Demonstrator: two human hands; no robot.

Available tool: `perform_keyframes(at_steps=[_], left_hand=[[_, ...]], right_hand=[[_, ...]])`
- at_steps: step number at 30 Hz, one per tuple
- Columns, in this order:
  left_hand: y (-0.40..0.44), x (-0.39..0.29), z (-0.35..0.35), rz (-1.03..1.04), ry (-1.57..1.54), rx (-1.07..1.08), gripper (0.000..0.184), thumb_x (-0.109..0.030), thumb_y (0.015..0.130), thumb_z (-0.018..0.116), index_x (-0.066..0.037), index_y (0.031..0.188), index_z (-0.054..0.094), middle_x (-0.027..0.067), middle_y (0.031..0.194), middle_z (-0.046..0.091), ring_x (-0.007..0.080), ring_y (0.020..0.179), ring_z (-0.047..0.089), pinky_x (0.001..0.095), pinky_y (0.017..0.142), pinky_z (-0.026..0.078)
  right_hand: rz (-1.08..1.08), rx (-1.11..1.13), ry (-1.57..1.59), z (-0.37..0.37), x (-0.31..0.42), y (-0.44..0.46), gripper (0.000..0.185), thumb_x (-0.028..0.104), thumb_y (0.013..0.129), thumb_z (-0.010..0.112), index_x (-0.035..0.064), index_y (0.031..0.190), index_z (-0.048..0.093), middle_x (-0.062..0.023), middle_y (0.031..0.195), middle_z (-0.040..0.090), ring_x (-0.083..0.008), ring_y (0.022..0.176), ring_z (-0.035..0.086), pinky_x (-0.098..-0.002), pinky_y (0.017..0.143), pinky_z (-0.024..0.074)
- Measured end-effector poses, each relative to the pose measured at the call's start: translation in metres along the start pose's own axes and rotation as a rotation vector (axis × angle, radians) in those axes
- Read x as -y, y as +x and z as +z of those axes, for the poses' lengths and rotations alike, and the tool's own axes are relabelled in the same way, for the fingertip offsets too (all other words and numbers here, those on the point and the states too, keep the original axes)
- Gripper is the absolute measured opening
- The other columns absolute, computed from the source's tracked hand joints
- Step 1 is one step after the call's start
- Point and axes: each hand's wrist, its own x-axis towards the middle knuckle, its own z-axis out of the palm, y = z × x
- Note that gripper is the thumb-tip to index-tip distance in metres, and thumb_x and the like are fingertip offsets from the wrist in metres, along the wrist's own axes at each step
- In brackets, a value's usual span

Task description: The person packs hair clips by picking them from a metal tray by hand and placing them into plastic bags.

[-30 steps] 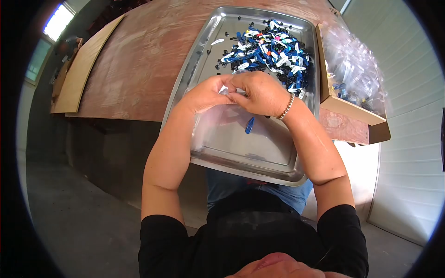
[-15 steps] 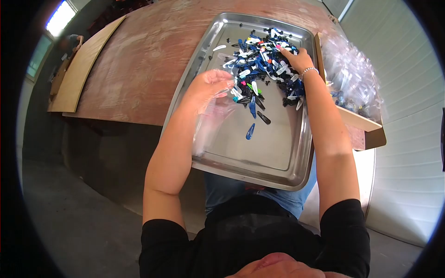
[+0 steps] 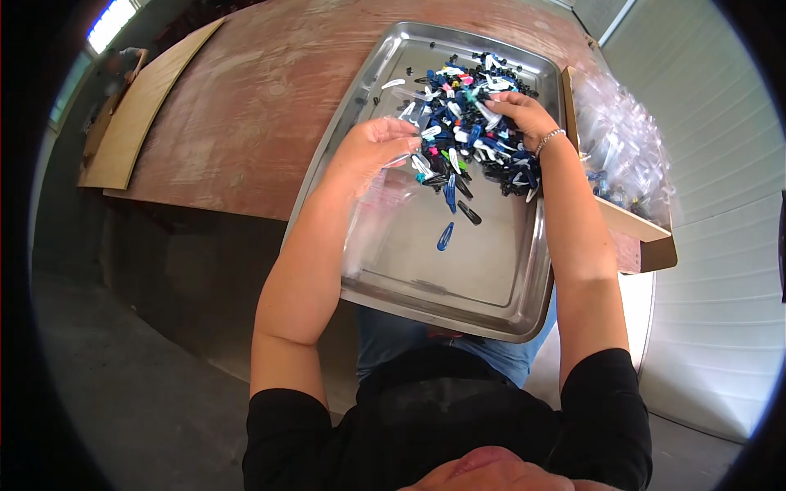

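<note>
With left hand (image 3: 377, 151), pinching bag (image 3: 418, 123) at eight o'clock of clips (image 3: 463, 131), presumably to steady film. Heaped inside tray (image 3: 479, 270), likely against scatter. Poised at clips' three o'clock with right hand (image 3: 524, 116), narrow-fingered; cannot tell if gripping. Near box (image 3: 630, 217), farther toward three o'clock.

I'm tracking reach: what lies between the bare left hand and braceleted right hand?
Between left hand and right hand, the head view shows heaped blue, white and black hair clips.

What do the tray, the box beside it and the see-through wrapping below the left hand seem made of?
Tray: metal, probably stainless steel; silvery, with bright reflections.
Box: likely cardboard; matt, tan, thin-walled.
Wrapping: apparently thin plastic film, glossy; the tray shows through it.
</note>
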Motion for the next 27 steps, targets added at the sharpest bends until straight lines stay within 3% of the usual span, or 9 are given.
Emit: perform_keyframes(at_steps=[1, 6, 9, 12, 13, 18, 21, 25, 27], left_hand=[[0.0, 0.0, 0.0, -0.002, 0.004, -0.003, 0.03, -0.018, 0.085, 0.066, -0.003, 0.11, 0.058, 0.0059, 0.102, 0.063, 0.0141, 0.096, 0.06, 0.0287, 0.08, 0.045], [0.0, 0.002, -0.002, -0.011, 0.001, -0.014, 0.033, -0.02, 0.084, 0.067, -0.003, 0.111, 0.058, 0.0057, 0.103, 0.063, 0.0138, 0.096, 0.059, 0.0287, 0.081, 0.045], [0.0, 0.002, -0.003, -0.012, 0.007, 0.001, 0.034, -0.021, 0.084, 0.066, -0.003, 0.112, 0.058, 0.0059, 0.103, 0.063, 0.0141, 0.097, 0.059, 0.0289, 0.081, 0.045], [-0.001, 0.0, -0.002, -0.009, 0.017, 0.001, 0.034, -0.021, 0.084, 0.066, -0.003, 0.112, 0.058, 0.006, 0.104, 0.063, 0.0146, 0.098, 0.059, 0.0292, 0.082, 0.045], [-0.002, -0.001, -0.001, -0.008, 0.022, -0.004, 0.033, -0.02, 0.084, 0.066, -0.003, 0.112, 0.058, 0.0061, 0.104, 0.063, 0.0148, 0.098, 0.059, 0.0294, 0.083, 0.045], [-0.003, -0.002, 0.002, -0.024, 0.036, 0.011, 0.03, -0.018, 0.085, 0.065, -0.004, 0.11, 0.058, 0.0057, 0.104, 0.063, 0.0146, 0.099, 0.06, 0.0297, 0.084, 0.045], [-0.002, -0.001, 0.003, -0.035, 0.047, 0.02, 0.028, -0.017, 0.085, 0.065, -0.005, 0.11, 0.059, 0.0051, 0.103, 0.063, 0.0142, 0.099, 0.06, 0.0297, 0.085, 0.045], [-0.003, 0.0, 0.004, -0.037, 0.052, 0.032, 0.027, -0.018, 0.085, 0.065, -0.007, 0.11, 0.059, 0.0041, 0.102, 0.064, 0.014, 0.1, 0.06, 0.0293, 0.084, 0.045], [-0.002, 0.003, 0.003, -0.034, 0.055, 0.033, 0.028, -0.018, 0.085, 0.066, -0.007, 0.11, 0.059, 0.0041, 0.102, 0.064, 0.014, 0.099, 0.06, 0.0293, 0.084, 0.045]], right_hand=[[-0.06, 0.088, 0.117, 0.006, 0.001, -0.006, 0.027, 0.02, 0.081, 0.07, 0.0078, 0.102, 0.06, 0.0013, 0.094, 0.061, -0.0096, 0.084, 0.055, -0.0243, 0.076, 0.0422], [-0.202, 0.293, -0.025, 0.017, 0.005, -0.031, 0.027, 0.014, 0.088, 0.063, 0.0006, 0.111, 0.06, 0.0001, 0.099, 0.063, -0.0073, 0.091, 0.057, -0.0207, 0.084, 0.0432], [-0.349, 0.285, -0.315, 0.02, -0.004, -0.049, 0.025, 0.014, 0.089, 0.062, 0.0018, 0.11, 0.062, -0.0015, 0.102, 0.064, -0.0083, 0.094, 0.056, -0.0212, 0.085, 0.0437], [-0.74, 0.167, -0.819, 0.027, -0.009, -0.089, 0.024, 0.006, 0.081, 0.064, 0.0039, 0.105, 0.065, -0.0132, 0.117, 0.06, -0.0274, 0.105, 0.058, -0.032, 0.092, 0.0436], [-0.699, 0.151, -0.862, 0.03, -0.004, -0.105, 0.027, 0.003, 0.076, 0.066, 0.0045, 0.103, 0.066, -0.017, 0.121, 0.057, -0.0333, 0.111, 0.054, -0.0355, 0.095, 0.0428], [-0.704, 0.19, -0.864, 0.013, -0.002, -0.144, 0.023, 0.005, 0.074, 0.067, 0.0038, 0.097, 0.068, -0.0167, 0.116, 0.06, -0.031, 0.108, 0.056, -0.0357, 0.091, 0.0446], [-0.28, 0.166, -1.007, 0.014, 0.004, -0.159, 0.02, 0.007, 0.075, 0.064, 0.0039, 0.095, 0.066, -0.0162, 0.103, 0.062, -0.032, 0.096, 0.058, -0.0365, 0.085, 0.0463], [-0.473, 0.164, -1.055, 0.02, -0.023, -0.14, 0.026, 0.007, 0.078, 0.061, 0.0052, 0.104, 0.061, -0.0153, 0.093, 0.058, -0.0329, 0.091, 0.057, -0.0397, 0.082, 0.0455], [-0.443, 0.114, -1.084, 0.019, -0.026, -0.124, 0.025, 0.007, 0.078, 0.061, 0.0052, 0.102, 0.061, -0.0155, 0.095, 0.058, -0.0331, 0.092, 0.057, -0.0393, 0.082, 0.0453]])
